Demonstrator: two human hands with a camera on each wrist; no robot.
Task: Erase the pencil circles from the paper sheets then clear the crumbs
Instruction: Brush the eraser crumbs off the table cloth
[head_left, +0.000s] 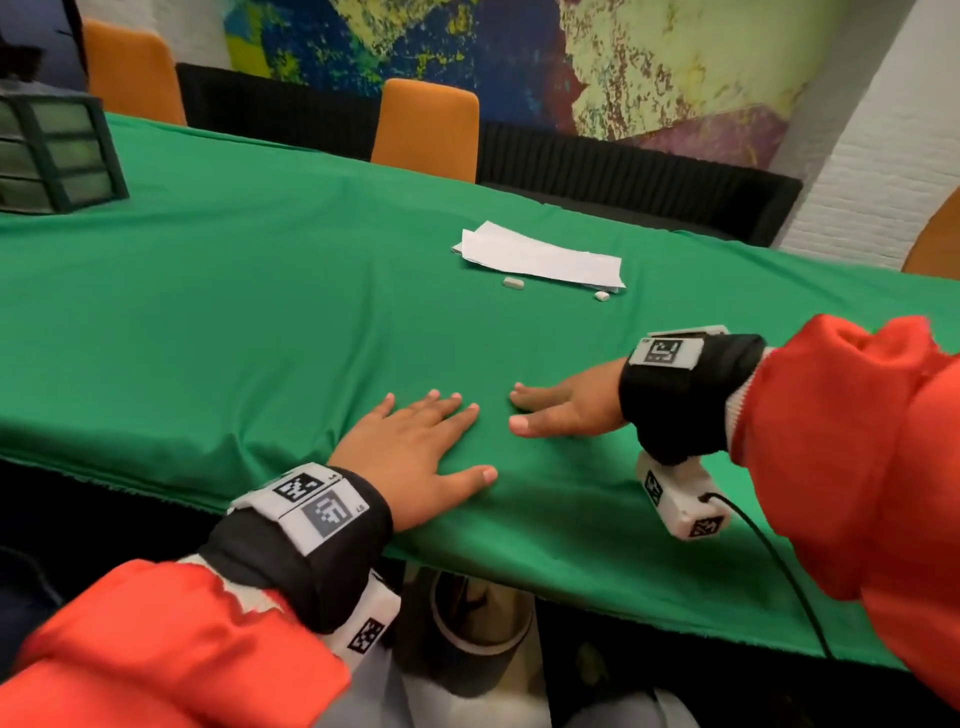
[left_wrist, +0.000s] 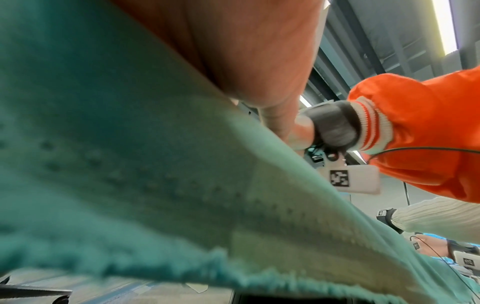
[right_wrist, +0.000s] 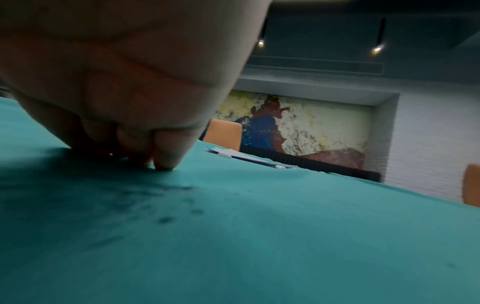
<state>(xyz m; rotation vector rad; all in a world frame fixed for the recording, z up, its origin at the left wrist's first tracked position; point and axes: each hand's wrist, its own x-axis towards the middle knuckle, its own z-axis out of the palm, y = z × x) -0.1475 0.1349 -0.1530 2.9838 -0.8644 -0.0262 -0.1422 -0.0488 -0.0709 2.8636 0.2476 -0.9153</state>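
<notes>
On the green desk (head_left: 260, 291), you are resting both hands flat near the front edge. Your left hand (head_left: 415, 457) is lying palm down with the fingers spread out, holding nothing. Your right hand (head_left: 566, 410) is lying just beside it, fingers straight and touching the cloth, also holding nothing. The paper sheets (head_left: 540, 257) are sitting in a small loose pile farther back, well apart from your hands. Two little white erasers are waiting just in front of the pile: the left eraser (head_left: 512, 282) is lying near the front edge of the sheets, and the right eraser (head_left: 601, 296) is lying near the pile's right corner. The pencil circles are too small to see from here, and so are any crumbs. The paper is looking thin and light, so it is likely going to slide and wrinkle on the soft cloth. You are probably going to need one flat hand pressing down on a sheet while the other rubs. The erasers are small and likely a bit squashy, so pinching one by its long sides with thumb and two fingers should work well. Rubbing too hard could tear the sheet.
</notes>
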